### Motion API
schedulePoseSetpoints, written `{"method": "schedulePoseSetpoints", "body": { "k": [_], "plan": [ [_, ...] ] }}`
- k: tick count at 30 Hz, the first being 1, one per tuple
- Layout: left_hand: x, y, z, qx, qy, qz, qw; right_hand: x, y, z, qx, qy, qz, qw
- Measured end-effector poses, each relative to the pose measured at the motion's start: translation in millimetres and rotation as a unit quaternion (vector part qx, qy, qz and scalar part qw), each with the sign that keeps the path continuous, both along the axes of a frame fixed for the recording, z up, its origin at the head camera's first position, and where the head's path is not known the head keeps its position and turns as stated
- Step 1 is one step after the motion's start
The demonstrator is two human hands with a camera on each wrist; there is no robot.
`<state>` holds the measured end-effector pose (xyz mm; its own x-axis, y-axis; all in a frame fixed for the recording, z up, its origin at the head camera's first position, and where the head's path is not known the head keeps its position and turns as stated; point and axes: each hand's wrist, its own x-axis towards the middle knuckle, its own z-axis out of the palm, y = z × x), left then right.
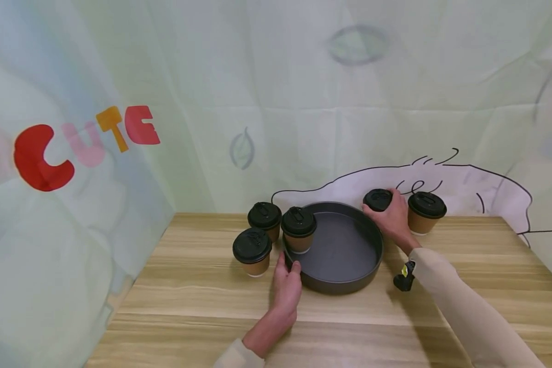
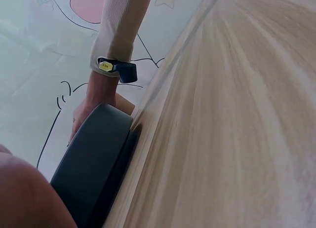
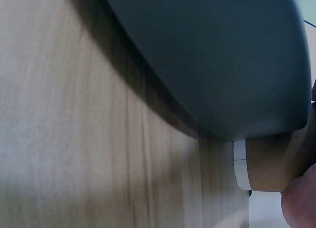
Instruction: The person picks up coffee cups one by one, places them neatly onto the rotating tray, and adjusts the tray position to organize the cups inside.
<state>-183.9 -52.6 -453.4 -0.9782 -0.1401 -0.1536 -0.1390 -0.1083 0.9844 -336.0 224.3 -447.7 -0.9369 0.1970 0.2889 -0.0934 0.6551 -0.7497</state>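
A round dark grey pan (image 1: 340, 282) sits on the wooden table. My left hand (image 1: 286, 286) touches its front-left outer wall, fingers along the side and thumb by the front. Inside the pan at the left stands a brown paper cup with black lid (image 1: 299, 221). Behind the pan's right rim, my right hand (image 1: 392, 217) grips another lidded cup (image 1: 377, 199); its brown side and white base (image 3: 240, 173) show in the right wrist view. Just right of that hand stands another lidded cup (image 1: 427, 206).
Two more lidded cups, one behind (image 1: 264, 215) and one in front (image 1: 252, 247), stand left of the pan. A printed cloth backdrop (image 1: 211, 128) rises along the table's back edge. A black wrist device (image 1: 405, 278) hangs by the right sleeve.
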Motion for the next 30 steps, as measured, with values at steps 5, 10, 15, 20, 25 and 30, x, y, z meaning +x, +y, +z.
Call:
{"method": "schedulePoseSetpoints", "body": {
  "k": [5, 10, 15, 20, 25, 30],
  "plan": [
    [-0.6, -0.1, -0.5, -0.003, 0.0, 0.002, 1.0, 4.8, 3.4, 2.8, 0.011, 0.037, 0.014, 0.999],
    [-1.1, -0.6, -1.1, -0.007, 0.0, 0.004, 1.0, 11.1, 7.0, 20.5, 0.022, 0.091, 0.048, 0.994],
    [-1.5, -0.4, -0.6, -0.006, 0.0, 0.003, 1.0, 20.3, 5.7, 44.8, 0.039, 0.147, 0.08, 0.985],
    [-0.6, -1.0, 0.2, -0.006, 0.003, 0.0, 1.0, 41.8, -9.9, 60.4, 0.029, 0.159, 0.123, 0.979],
    [-0.7, -0.9, 0.8, -0.01, 0.0, 0.002, 1.0, 70.0, -37.3, 62.9, 0.0, 0.135, 0.177, 0.975],
    [-1.3, 0.1, 0.5, -0.013, -0.006, 0.004, 0.9999, 89.8, -63.2, 53.8, -0.035, 0.098, 0.232, 0.967]
  ]
}}
